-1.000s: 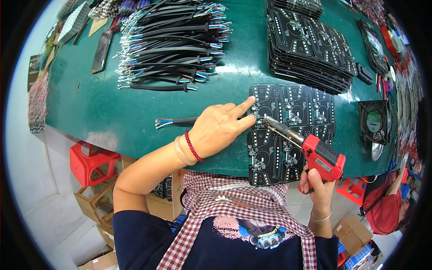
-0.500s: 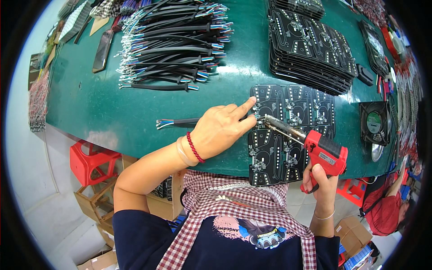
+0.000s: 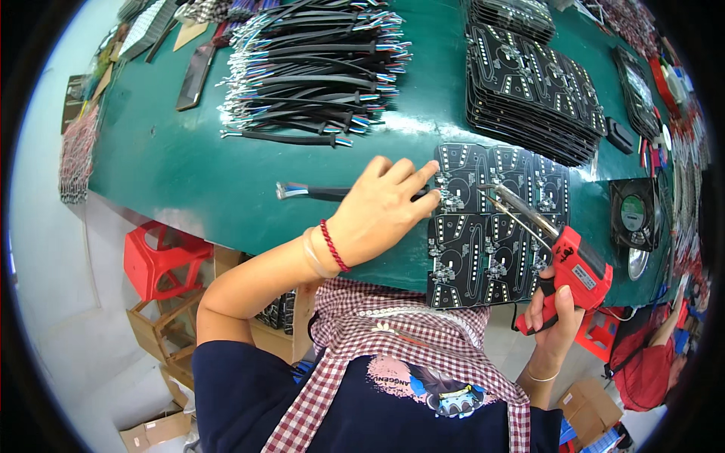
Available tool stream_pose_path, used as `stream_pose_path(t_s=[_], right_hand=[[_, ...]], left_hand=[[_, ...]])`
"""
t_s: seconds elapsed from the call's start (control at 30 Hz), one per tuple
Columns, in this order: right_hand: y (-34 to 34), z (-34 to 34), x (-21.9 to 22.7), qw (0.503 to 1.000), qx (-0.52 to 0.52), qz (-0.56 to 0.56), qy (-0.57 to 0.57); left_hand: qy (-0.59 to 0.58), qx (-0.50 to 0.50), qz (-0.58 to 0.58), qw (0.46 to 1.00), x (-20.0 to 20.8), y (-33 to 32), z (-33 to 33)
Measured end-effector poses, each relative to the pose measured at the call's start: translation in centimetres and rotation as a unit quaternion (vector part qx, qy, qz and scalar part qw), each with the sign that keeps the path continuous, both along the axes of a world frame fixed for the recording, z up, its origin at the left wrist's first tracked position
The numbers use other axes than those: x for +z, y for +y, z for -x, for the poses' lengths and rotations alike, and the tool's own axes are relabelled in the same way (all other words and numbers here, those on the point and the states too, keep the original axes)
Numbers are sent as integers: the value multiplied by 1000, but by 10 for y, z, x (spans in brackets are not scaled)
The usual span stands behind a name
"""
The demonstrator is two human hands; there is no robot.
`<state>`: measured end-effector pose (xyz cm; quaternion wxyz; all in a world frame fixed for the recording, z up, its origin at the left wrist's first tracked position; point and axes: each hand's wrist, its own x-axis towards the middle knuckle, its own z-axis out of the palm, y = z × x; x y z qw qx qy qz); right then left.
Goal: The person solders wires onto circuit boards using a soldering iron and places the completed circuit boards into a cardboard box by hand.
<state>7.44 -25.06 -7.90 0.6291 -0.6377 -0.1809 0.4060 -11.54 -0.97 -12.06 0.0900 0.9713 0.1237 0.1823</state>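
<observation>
My right hand [image 3: 557, 317] is wrapped round the grip of a red and black soldering gun [image 3: 581, 266]. Its metal tip is over a panel of black circuit boards [image 3: 495, 219] near the table's front edge. My left hand [image 3: 389, 211] is beside the panel's left edge, index finger and thumb tips at the boards. Under this hand runs a black-sleeved cable [image 3: 321, 193], pinched near the panel; its left end shows several coloured wires. Part of the cable and its end at the board are hidden by my fingers.
A heap of similar black cables [image 3: 310, 75] lies at the back left, near a phone [image 3: 196, 77]. Stacked black boards [image 3: 532, 94] stand at the back right. A small black fan [image 3: 634, 214] sits right of the panel. A red stool [image 3: 162, 260] stands below the table's left side.
The soldering gun has moved right, its tip away from my left fingers and the panel's left edge. My left hand stays beside the boards. The whole view has shifted slightly.
</observation>
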Motion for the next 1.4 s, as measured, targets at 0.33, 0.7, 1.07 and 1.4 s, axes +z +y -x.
stream_pose_path(t_s=[0.33, 0.7, 1.07, 1.4], right_hand=[[-14, -5, -3, 999, -35, -27, 4], [-30, -23, 3, 995, -80, -57, 2], [-42, -40, -6, 997, -76, -12, 3], [-20, -38, -17, 999, -2, 50, 8]], left_hand=[[13, 146, 30, 989, -6, 83, 72], [-114, -51, 106, 987, 24, 14, -25], [-21, -34, 108, 993, -17, -20, -75], [29, -23, 94, 995, -15, -28, -74]])
